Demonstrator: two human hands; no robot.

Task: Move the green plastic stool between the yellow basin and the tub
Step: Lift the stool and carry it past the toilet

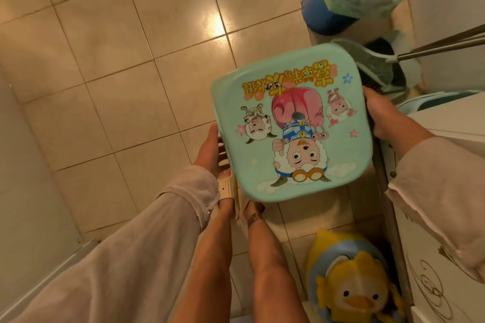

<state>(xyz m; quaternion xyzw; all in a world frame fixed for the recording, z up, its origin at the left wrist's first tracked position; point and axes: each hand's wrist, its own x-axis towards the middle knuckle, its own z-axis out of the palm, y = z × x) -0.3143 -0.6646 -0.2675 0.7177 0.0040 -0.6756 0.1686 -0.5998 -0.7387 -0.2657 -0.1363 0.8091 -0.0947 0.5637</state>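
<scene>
Both hands clamped on stool [291, 123]: my left [211, 149] on left edge, right [385, 115] on right edge. Keep seat level, lower gently onto floor [118, 60].

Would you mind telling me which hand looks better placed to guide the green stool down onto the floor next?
Probably the left hand. It grips the green stool on the side facing open floor tiles, while the right hand is hemmed in by a white cabinet.

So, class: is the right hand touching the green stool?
Touching. The head view shows the right hand wrapped over the stool's right edge, with no gap; the left hand grips the opposite edge.
</scene>
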